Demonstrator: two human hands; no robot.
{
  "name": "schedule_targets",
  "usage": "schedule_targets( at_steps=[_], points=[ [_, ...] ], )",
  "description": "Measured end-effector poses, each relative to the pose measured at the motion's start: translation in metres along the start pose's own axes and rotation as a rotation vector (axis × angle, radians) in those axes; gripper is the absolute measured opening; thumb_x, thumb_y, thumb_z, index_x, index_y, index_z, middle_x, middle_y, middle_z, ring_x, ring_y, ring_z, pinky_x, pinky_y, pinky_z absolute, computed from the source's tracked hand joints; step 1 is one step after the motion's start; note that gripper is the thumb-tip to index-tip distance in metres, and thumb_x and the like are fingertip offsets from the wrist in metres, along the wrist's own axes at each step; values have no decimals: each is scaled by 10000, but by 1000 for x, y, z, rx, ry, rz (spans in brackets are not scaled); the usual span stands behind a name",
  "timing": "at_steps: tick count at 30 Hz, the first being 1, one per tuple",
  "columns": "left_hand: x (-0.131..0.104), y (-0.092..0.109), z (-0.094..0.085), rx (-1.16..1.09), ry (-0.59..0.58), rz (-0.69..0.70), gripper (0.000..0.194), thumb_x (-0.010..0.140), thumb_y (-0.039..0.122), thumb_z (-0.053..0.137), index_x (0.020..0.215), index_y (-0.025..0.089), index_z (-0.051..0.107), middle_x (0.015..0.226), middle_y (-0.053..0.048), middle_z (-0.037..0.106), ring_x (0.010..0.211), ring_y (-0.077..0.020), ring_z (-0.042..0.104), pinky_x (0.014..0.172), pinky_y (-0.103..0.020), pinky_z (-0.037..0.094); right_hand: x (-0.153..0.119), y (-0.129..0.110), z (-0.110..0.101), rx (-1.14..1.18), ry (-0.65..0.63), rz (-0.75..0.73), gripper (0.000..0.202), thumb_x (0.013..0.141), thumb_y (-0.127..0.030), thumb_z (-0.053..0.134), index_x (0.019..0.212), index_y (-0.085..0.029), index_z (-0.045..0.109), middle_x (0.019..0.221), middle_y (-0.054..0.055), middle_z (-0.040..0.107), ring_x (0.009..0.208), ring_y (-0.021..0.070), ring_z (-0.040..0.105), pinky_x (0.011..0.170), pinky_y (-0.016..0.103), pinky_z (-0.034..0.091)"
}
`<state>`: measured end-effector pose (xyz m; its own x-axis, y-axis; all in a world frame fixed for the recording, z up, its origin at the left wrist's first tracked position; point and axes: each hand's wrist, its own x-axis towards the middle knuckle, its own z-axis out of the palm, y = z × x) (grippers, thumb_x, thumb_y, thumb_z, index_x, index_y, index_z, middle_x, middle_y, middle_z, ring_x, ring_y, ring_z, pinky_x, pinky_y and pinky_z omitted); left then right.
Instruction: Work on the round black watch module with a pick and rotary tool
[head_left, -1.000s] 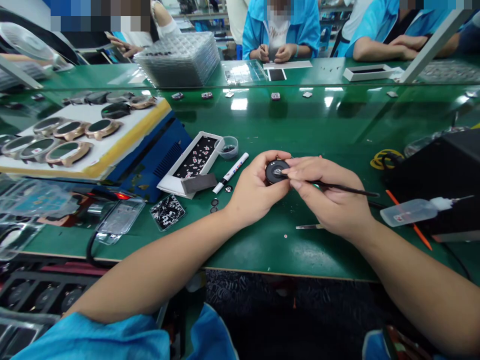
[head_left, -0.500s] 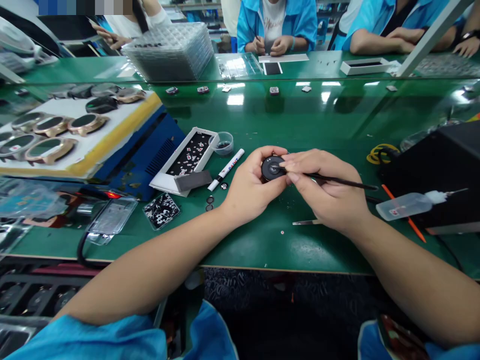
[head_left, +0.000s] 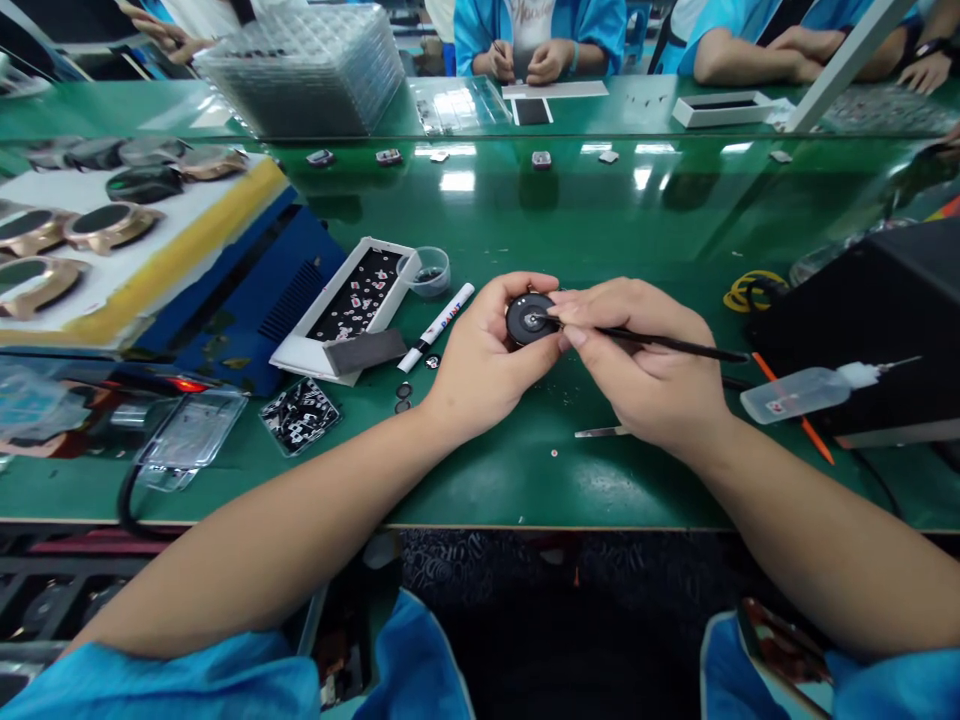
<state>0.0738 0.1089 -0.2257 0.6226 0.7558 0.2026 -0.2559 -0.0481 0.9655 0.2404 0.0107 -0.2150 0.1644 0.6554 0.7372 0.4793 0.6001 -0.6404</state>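
Observation:
My left hand (head_left: 480,360) is closed around a round black watch case (head_left: 523,322), its dark back turned up toward me. My right hand (head_left: 656,365) pinches slim black tweezers (head_left: 686,347), whose tail end sticks out to the right. Their tip meets the middle of the watch back, where a small pale ring shows. Fingers of both hands come together at the case's right edge and cover part of it. Below my right hand, a flat metal blade (head_left: 598,432) lies partly hidden. A tiny white round piece (head_left: 554,453) rests nearby on the green table (head_left: 480,490).
To the left are a white box of small parts (head_left: 360,295), a clear cup (head_left: 429,272), a paint marker (head_left: 436,328), a tray of bits (head_left: 299,415) and a blue machine (head_left: 262,260) topped with watches. A dropper bottle (head_left: 802,392) lies right. Co-workers sit opposite.
The view has shifted slightly, so everything sits a little further left and higher. Both hands keep their hold, and the tweezers' tip stays at the middle of the watch back.

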Motion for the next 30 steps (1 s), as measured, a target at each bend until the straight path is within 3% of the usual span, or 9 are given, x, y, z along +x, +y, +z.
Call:
schedule_targets(
  at_steps=[6,9,13,20,26,30],
  points=[
    [0,0,0,-45,-5,13,652,764,221,1090,1301,226,721,1104,9,771,936,-114,687,858,-245,594,-2,-1,2,46,40,43,182,1040,-147,826,1066,-307,910,1116,3,938,1123,223,927,1034,400,784],
    [0,0,0,-23,-18,7,636,802,257,1078,1318,233,707,1180,-14,801,975,-126,716,913,-270,616,-2,0,3,57,45,34,198,1035,-132,832,1084,-304,918,1117,3,936,1111,211,923,1024,382,779],
    [0,-2,-2,-88,-67,-23,753,737,250,1133,1348,244,693,1249,-28,808,1063,-140,755,967,-259,647,-3,1,2,44,32,28,201,1044,-132,831,1094,-306,917,1134,6,938,1124,211,922,1039,392,776],
    [1,-11,-10,-182,-187,-10,645,952,339,986,1501,297,650,1298,-42,773,858,-107,722,825,-265,682,-2,3,2,29,78,9,196,1050,-129,816,1095,-299,902,1127,13,928,1095,207,919,986,386,773],
    [4,-9,-10,-145,-164,-41,862,808,350,1138,1506,323,633,1227,-17,795,839,-129,764,834,-299,720,-1,3,-2,20,35,18,199,1053,-115,806,1082,-288,898,1119,22,934,1234,242,926,1096,432,767],
    [6,-8,-8,-163,-144,-45,823,760,268,1156,1430,292,680,1244,-8,815,834,-114,769,817,-277,727,0,2,-3,3,34,20,192,1046,-117,802,1060,-281,901,1093,21,931,1173,219,926,1061,398,766]
  ],
)
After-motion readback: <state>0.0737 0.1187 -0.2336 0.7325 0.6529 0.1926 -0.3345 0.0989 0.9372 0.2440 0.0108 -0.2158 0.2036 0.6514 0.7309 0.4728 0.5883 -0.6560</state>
